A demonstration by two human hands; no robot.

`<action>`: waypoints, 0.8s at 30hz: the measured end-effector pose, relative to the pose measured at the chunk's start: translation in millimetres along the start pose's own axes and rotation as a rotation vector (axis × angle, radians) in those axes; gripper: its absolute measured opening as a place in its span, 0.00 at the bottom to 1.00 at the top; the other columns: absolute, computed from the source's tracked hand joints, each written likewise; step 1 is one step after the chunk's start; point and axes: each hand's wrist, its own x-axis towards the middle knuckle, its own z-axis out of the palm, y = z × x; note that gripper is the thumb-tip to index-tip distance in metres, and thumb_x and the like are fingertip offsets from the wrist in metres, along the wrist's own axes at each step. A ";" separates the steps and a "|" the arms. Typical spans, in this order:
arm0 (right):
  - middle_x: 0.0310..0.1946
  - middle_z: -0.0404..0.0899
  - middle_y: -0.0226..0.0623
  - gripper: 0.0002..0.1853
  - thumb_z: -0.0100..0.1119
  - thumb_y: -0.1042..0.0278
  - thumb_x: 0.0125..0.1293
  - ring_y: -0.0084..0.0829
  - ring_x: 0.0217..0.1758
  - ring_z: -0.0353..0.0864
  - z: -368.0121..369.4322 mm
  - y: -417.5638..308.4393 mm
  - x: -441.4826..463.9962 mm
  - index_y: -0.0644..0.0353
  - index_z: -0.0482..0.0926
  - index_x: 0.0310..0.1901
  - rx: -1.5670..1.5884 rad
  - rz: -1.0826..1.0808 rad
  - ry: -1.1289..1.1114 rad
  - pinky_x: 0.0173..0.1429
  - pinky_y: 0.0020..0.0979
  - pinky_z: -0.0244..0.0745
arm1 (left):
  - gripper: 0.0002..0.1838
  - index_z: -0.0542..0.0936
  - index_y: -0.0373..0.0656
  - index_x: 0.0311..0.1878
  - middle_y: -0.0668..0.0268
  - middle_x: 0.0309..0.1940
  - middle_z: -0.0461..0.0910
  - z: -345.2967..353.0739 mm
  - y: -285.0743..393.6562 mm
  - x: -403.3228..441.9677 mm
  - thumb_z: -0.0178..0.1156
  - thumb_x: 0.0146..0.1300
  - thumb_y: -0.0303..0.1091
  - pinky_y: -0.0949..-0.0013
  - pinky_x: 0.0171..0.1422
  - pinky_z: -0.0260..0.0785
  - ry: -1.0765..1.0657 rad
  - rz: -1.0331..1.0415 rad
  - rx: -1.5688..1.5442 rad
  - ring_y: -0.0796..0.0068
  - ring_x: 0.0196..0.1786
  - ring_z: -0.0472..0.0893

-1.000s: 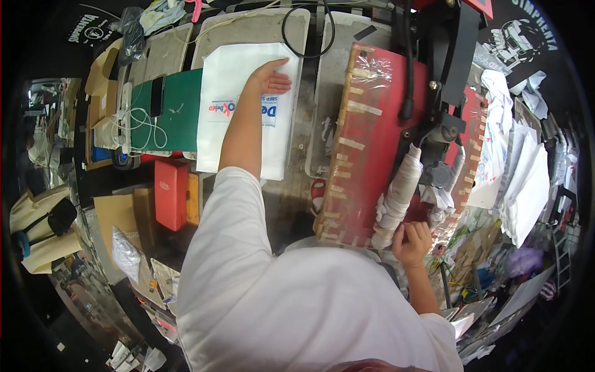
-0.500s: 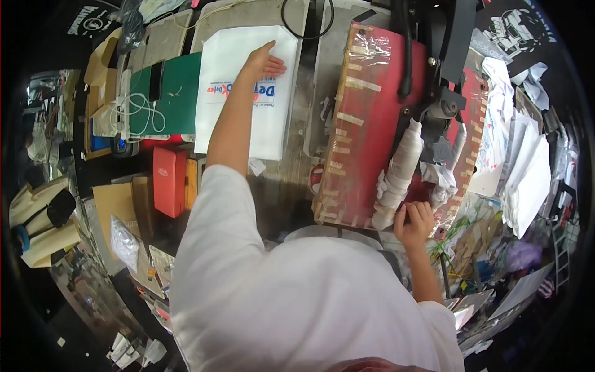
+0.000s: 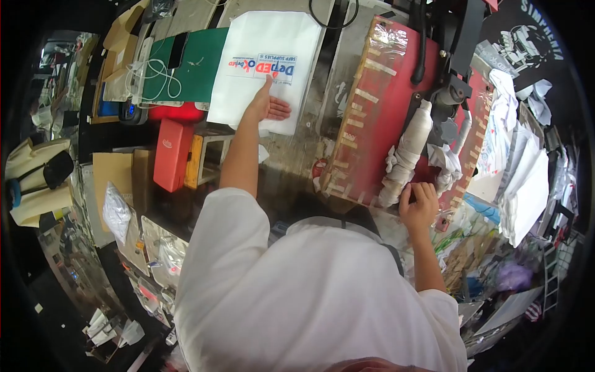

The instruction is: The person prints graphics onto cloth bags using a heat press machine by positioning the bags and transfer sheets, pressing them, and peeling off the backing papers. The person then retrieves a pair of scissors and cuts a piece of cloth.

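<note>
White printed sheet (image 3: 266, 44) lies flat in the upper centre of the frame, its blue and red lettering (image 3: 251, 64) upside down to the camera. The left hand (image 3: 268, 105) is over the sheet's lower part, so most of the sheet extends above the hand, with a strip showing below. That hand is spread flat: 4 fingers point right, and the thumb points up and overlaps the lower edge of the print. It grasps nothing; how firmly it presses I cannot tell.

The right hand (image 3: 419, 204), right of centre, has its fingers loosely curled beside the lower end of a wrapped handle (image 3: 409, 152); whether it grips it I cannot tell. A 2nd wrapped handle (image 3: 445, 166) is just up and to the right. Both handles lie over a red press plate (image 3: 387, 115) taped along its edges, well to the right of the sheet.

Left of the sheet, in the upper left, a green board (image 3: 207, 46) bears a black phone (image 3: 178, 49) and a white cable (image 3: 147, 79). Below the board stands a red box (image 3: 172, 155).
</note>
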 end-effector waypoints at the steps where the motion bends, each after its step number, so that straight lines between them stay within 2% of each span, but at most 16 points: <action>1: 0.24 0.73 0.39 0.04 0.63 0.76 0.56 0.41 0.28 0.72 0.5 0.3 -0.8 0.63 0.77 0.27 0.001 0.004 -0.003 0.32 0.39 0.68 | 0.66 0.78 0.19 0.47 0.40 0.41 0.83 2.4 1.4 -1.6 0.36 0.49 0.91 0.50 0.52 0.80 0.016 0.006 -0.010 0.45 0.45 0.86; 8: 0.24 0.73 0.37 0.05 0.64 0.75 0.55 0.40 0.29 0.73 -0.6 -0.3 -3.6 0.61 0.76 0.26 0.005 0.014 0.007 0.33 0.39 0.69 | 0.67 0.77 0.20 0.48 0.39 0.43 0.83 0.4 -4.3 9.6 0.38 0.46 0.92 0.50 0.53 0.79 0.046 0.068 -0.075 0.46 0.46 0.86; 14: 0.23 0.73 0.37 0.06 0.64 0.75 0.55 0.39 0.28 0.73 0.9 2.6 -7.1 0.60 0.76 0.25 0.039 0.002 0.051 0.33 0.39 0.69 | 0.68 0.77 0.20 0.48 0.43 0.41 0.83 13.8 -4.8 7.8 0.42 0.43 0.92 0.51 0.49 0.80 0.129 0.074 -0.039 0.48 0.42 0.86; 16: 0.23 0.72 0.38 0.08 0.64 0.74 0.55 0.40 0.28 0.72 0.9 2.7 -9.7 0.60 0.74 0.23 0.048 0.011 0.065 0.33 0.39 0.68 | 0.58 0.80 0.24 0.41 0.44 0.36 0.84 28.2 -4.1 -1.3 0.48 0.50 0.87 0.55 0.44 0.78 0.295 0.117 -0.005 0.52 0.39 0.86; 17: 0.22 0.71 0.38 0.09 0.64 0.74 0.55 0.40 0.28 0.72 1.1 4.5 -9.6 0.60 0.73 0.22 0.047 -0.031 0.074 0.33 0.40 0.68 | 0.58 0.80 0.24 0.41 0.44 0.36 0.84 38.6 -3.3 -1.7 0.48 0.50 0.87 0.55 0.44 0.78 0.286 0.141 0.003 0.52 0.39 0.86; 19: 0.21 0.70 0.39 0.12 0.64 0.72 0.56 0.42 0.28 0.72 -0.7 9.4 -10.7 0.59 0.70 0.20 0.053 -0.068 0.099 0.34 0.42 0.67 | 0.43 0.80 0.31 0.31 0.46 0.28 0.82 75.2 -5.8 -0.8 0.56 0.60 0.73 0.55 0.40 0.75 0.960 0.760 0.532 0.56 0.35 0.85; 20: 0.21 0.71 0.39 0.11 0.64 0.72 0.56 0.42 0.28 0.73 -3.6 9.1 -10.8 0.60 0.73 0.20 0.056 -0.073 0.088 0.33 0.42 0.68 | 0.30 0.77 0.34 0.25 0.49 0.21 0.78 145.1 -0.6 -64.0 0.60 0.67 0.56 0.54 0.37 0.70 0.959 0.957 0.401 0.58 0.30 0.82; 21: 0.21 0.72 0.39 0.11 0.64 0.71 0.56 0.42 0.28 0.74 -4.3 9.3 -12.3 0.60 0.74 0.20 0.076 -0.086 0.113 0.33 0.42 0.69 | 0.24 0.76 0.35 0.26 0.54 0.21 0.76 190.7 -5.6 -91.7 0.62 0.68 0.48 0.56 0.34 0.68 0.742 1.152 0.358 0.59 0.26 0.79; 22: 0.20 0.73 0.39 0.11 0.64 0.70 0.56 0.42 0.27 0.75 -4.2 10.9 -13.0 0.60 0.75 0.19 0.095 -0.105 0.137 0.33 0.42 0.69 | 0.20 0.75 0.36 0.32 0.59 0.22 0.75 253.2 -11.1 -154.0 0.64 0.67 0.46 0.59 0.33 0.66 0.302 1.132 0.057 0.61 0.26 0.76; 23: 0.19 0.74 0.39 0.12 0.64 0.68 0.57 0.42 0.27 0.75 -4.5 12.5 -13.4 0.60 0.76 0.18 0.084 -0.117 0.132 0.33 0.42 0.69 | 0.18 0.75 0.38 0.39 0.59 0.31 0.76 279.6 -17.5 -134.8 0.65 0.67 0.45 0.62 0.41 0.70 0.388 1.368 0.423 0.62 0.36 0.79; 24: 0.19 0.75 0.39 0.13 0.64 0.67 0.57 0.42 0.26 0.76 -4.1 13.7 -15.8 0.59 0.77 0.17 0.076 -0.127 0.124 0.33 0.43 0.70 | 0.21 0.74 0.38 0.46 0.55 0.40 0.76 317.5 -21.9 -147.5 0.65 0.66 0.48 0.60 0.51 0.71 0.383 1.392 0.503 0.60 0.49 0.79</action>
